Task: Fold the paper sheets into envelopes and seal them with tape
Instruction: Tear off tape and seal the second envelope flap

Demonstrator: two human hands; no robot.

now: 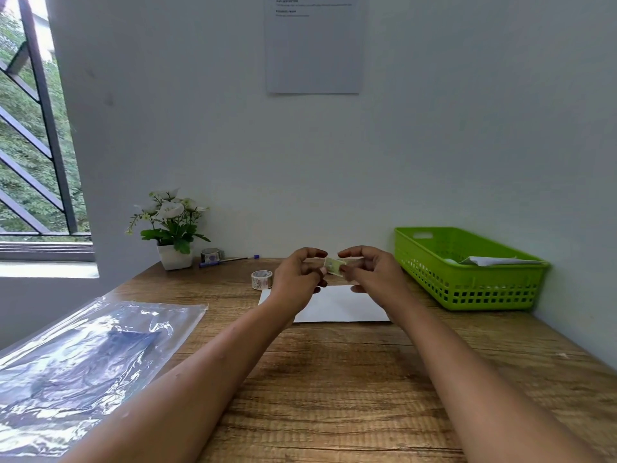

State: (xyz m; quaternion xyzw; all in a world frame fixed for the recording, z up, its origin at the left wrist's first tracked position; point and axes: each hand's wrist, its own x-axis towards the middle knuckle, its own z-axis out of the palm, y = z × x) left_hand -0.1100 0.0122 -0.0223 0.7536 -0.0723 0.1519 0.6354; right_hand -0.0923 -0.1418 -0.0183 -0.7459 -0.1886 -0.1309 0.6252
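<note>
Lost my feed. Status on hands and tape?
Left hand and right hand pinch tape strip above folded paper. Tape roll beside it. No obstruction seen.

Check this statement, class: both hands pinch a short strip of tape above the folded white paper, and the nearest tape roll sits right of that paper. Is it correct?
One detail is wrong. The head view shows the nearest tape roll sitting left of the folded white paper, not right. The rest holds: left hand and right hand pinch the tape strip above it.
</note>
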